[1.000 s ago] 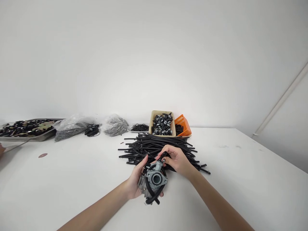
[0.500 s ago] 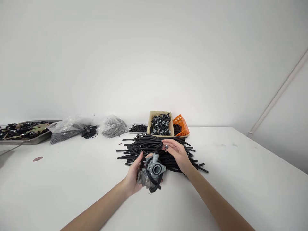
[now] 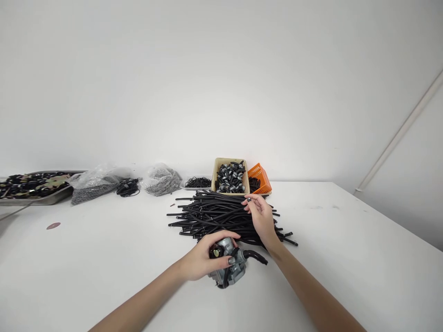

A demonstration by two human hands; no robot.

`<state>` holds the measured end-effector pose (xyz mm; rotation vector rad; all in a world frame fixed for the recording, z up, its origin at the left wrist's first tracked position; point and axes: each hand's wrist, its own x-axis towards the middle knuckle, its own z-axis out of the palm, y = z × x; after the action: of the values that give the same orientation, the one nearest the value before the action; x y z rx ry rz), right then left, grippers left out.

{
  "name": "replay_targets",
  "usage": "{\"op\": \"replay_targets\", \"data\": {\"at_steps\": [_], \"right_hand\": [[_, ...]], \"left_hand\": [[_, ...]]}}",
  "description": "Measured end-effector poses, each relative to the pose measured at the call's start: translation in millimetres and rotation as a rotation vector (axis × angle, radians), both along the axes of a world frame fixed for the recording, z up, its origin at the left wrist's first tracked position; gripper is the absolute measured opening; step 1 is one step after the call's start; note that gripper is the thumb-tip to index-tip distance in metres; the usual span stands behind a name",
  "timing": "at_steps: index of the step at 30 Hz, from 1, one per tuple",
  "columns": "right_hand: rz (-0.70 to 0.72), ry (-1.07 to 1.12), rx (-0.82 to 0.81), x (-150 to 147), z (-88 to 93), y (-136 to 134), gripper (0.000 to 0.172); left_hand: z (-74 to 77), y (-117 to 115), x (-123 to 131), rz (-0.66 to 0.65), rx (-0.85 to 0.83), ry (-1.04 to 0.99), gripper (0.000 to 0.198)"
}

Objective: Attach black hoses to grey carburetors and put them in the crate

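Note:
A grey metal carburetor (image 3: 238, 273) is in the grasp of my left hand (image 3: 204, 258), whose thumb and fingers wrap round its upper left part. A bent black rubber tube sticks out from it to the right. My right hand (image 3: 262, 219) hovers over the right part of a heap of black hoses (image 3: 214, 214), its fingers curled with thumb and fingertips close together. Whether something tiny is between those fingertips cannot be made out.
Behind the hoses stand a cream bin (image 3: 248, 184) of black parts with clamps and a tilted orange basket (image 3: 265, 180). Further left lie a small tray of black rings, clear bags (image 3: 161, 180) and a metal tray (image 3: 51, 199). A reddish disc (image 3: 53, 226) lies at left.
My left hand has turned the carburetor, so its tube now points right instead of up. My right hand has left the tube and moved slightly up and right.

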<state>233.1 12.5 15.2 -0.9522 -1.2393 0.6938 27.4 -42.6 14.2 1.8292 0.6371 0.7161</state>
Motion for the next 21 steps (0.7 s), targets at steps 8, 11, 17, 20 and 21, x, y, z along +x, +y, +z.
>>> {"op": "replay_targets", "data": {"at_steps": [8, 11, 17, 20, 21], "right_hand": [[0.011, -0.092, -0.003, -5, -7.4, 0, 0.021], [-0.005, -0.161, 0.018, -5, -11.3, -1, 0.021], [-0.014, -0.356, 0.118, -6, -10.6, -9, 0.023], [0.005, -0.410, 0.147, -8, 0.1, -17, 0.023], [0.018, -0.404, 0.137, -8, 4.7, -21, 0.022]], "left_hand": [[4.9, 1, -6, 0.078, 0.322, 0.197, 0.041], [4.8, 2, -8, 0.080, 0.385, 0.228, 0.038], [-0.4, 4, -8, 0.080, 0.413, 0.180, 0.035], [-2.7, 5, -10, 0.076, 0.422, 0.129, 0.032], [-3.4, 5, -10, 0.070, 0.427, 0.112, 0.031]]}}
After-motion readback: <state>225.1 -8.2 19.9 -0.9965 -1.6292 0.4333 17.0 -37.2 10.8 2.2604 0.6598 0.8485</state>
